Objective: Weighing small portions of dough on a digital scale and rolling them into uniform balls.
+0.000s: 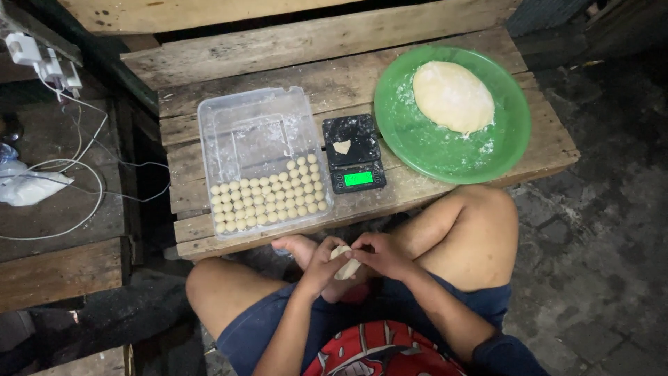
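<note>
- Sitting cross-legged on the floor, a person works a small pale lump of dough [346,264] between both hands, low in front of the lap and just below the near edge of the rough wooden plank desk [209,56]
- left hand [321,263] cups the lump from the left, its fingers [332,252] curled round the dough; right hand [379,252] closes on it from the right, fingers bent and pressed against the top of the lump; the two hands touch each other around it
- on the desk, a clear rectangular plastic tray [243,125] lies to the left; its near part is filled with neat rows of small round pale dough balls [268,196], while its far part is bare and dusted with flour
- just beside the tray, to its right, stands a small black digital kitchen scale [362,136] with a lit green display at its near end; a little flat scrap of dough [342,146] rests on its platform
- further right, a round green plastic plate [410,139], floured, carries a large smooth oval mound of pale dough [453,96] on its far side
- off to the left, on a separate dark surface, white cables [83,146] trail from white plug adapters [42,63]; a crumpled white plastic bag [31,186] lies near them
</note>
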